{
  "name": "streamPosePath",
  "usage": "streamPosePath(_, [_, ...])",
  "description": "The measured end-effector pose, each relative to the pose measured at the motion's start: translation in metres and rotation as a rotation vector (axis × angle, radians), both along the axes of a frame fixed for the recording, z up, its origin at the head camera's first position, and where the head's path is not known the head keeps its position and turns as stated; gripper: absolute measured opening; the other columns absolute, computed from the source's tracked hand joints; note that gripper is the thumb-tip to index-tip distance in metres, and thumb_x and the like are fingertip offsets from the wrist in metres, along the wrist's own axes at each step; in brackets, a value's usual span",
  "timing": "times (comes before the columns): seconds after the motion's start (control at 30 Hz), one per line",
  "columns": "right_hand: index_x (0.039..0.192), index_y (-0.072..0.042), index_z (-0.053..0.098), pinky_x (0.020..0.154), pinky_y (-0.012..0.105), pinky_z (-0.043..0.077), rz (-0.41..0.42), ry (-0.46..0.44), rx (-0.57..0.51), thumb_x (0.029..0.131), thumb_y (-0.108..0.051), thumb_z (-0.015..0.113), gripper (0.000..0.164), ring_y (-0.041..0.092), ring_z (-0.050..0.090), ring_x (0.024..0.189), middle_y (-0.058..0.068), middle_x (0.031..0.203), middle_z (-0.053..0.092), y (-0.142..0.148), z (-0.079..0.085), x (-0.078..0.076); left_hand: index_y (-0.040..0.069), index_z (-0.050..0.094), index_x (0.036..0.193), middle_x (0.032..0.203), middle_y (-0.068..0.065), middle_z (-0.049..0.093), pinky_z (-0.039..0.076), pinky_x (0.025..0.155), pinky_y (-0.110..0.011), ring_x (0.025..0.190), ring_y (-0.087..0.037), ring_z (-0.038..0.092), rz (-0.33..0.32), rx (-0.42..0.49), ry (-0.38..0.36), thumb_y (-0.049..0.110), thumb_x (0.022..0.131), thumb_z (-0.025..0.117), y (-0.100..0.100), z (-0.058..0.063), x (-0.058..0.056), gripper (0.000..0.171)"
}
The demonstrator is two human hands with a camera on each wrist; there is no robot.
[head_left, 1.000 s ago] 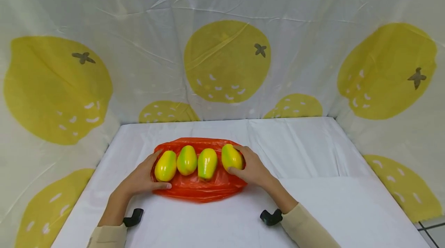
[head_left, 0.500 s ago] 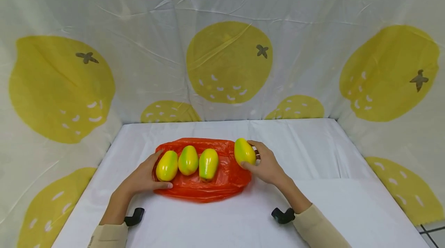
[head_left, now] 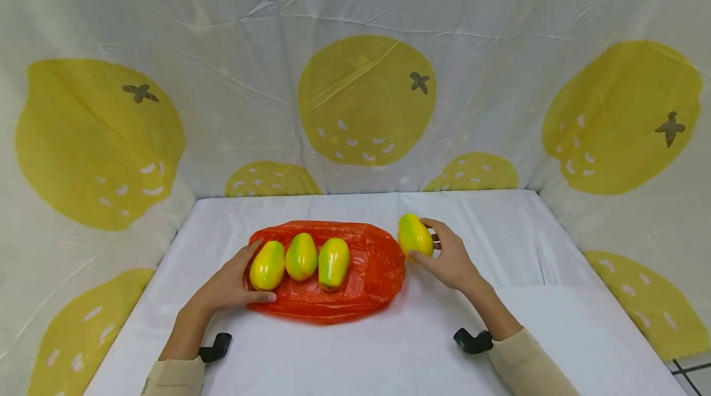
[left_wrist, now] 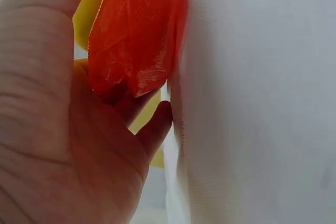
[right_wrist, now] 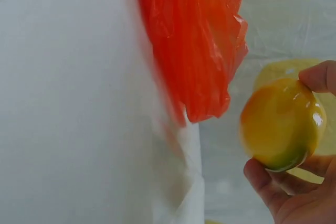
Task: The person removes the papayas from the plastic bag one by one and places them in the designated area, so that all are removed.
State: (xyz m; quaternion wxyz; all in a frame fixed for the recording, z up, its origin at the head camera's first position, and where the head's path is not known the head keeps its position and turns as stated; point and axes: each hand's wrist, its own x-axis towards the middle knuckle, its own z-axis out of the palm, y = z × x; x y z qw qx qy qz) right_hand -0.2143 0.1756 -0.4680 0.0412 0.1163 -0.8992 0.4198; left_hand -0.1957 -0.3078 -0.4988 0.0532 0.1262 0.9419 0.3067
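Note:
My right hand [head_left: 451, 261] holds a yellow-green papaya [head_left: 413, 234] just past the right end of a red plastic bag [head_left: 366, 272]. In the right wrist view, thumb and fingers pinch this papaya [right_wrist: 283, 124] from opposite sides, apart from the bag. At the bag's left end my left hand [head_left: 226, 282] curves round its edge, thumb in front and fingers behind. The left wrist view shows the red plastic [left_wrist: 136, 40] between thumb and fingers. Three more papayas rest in a row on the bag: a left one [head_left: 267, 265], a middle one [head_left: 302, 256] and a right one [head_left: 334, 263].
A white cloth [head_left: 344, 359] covers the table under the bag. Behind and on both sides hangs a pale curtain [head_left: 239, 87] printed with large yellow lemons. A black wrist camera [head_left: 215, 347] sits by the left cuff and another camera [head_left: 473, 341] by the right cuff.
My right hand has lifted the rightmost papaya off the bag and carried it right, beyond the bag's end. The bag's right end has spread outward. My left hand stays in place.

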Motion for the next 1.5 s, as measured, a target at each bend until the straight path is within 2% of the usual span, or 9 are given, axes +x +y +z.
streamPosePath(0.33, [0.151,-0.012,0.046,0.100,0.052,0.057,-0.018,0.015,0.020,0.090,-0.033,0.077,0.072,0.031,0.061,0.116,0.012,0.145,0.056,0.019,-0.013,-0.001,0.013,0.021,0.164,0.163,-0.017,0.034,0.043,0.108,-0.070,0.145,-0.043,0.040,0.001,0.002,0.001,0.060,0.068,0.089,-0.001,-0.001,-0.001,0.127])
streamPosePath(0.7, [0.151,-0.010,0.045,0.097,0.051,0.058,-0.030,-0.020,0.043,0.091,-0.035,0.076,0.072,0.031,0.062,0.114,0.015,0.145,0.055,0.029,-0.026,0.001,0.012,0.021,0.163,0.162,-0.017,0.036,0.043,0.108,-0.071,0.144,-0.043,0.041,0.014,0.002,-0.005,0.061,0.068,0.089,-0.003,-0.003,-0.001,0.127])
streamPosePath(1.1, [0.152,-0.008,0.043,0.096,0.051,0.059,-0.036,-0.050,0.078,0.091,-0.036,0.076,0.074,0.033,0.063,0.113,0.017,0.146,0.054,0.033,-0.034,0.002,0.008,0.024,0.162,0.161,-0.020,0.037,0.039,0.111,-0.072,0.144,-0.044,0.041,0.005,0.008,0.013,0.060,0.067,0.090,-0.003,-0.003,0.000,0.126])
streamPosePath(1.5, [0.151,-0.010,0.042,0.094,0.047,0.059,-0.009,-0.085,0.086,0.089,-0.043,0.076,0.078,0.031,0.063,0.112,0.015,0.148,0.052,0.031,-0.037,0.003,0.006,0.024,0.161,0.160,-0.020,0.038,0.038,0.112,-0.071,0.144,-0.044,0.041,0.005,0.006,-0.003,0.058,0.068,0.090,-0.002,-0.002,0.002,0.126])
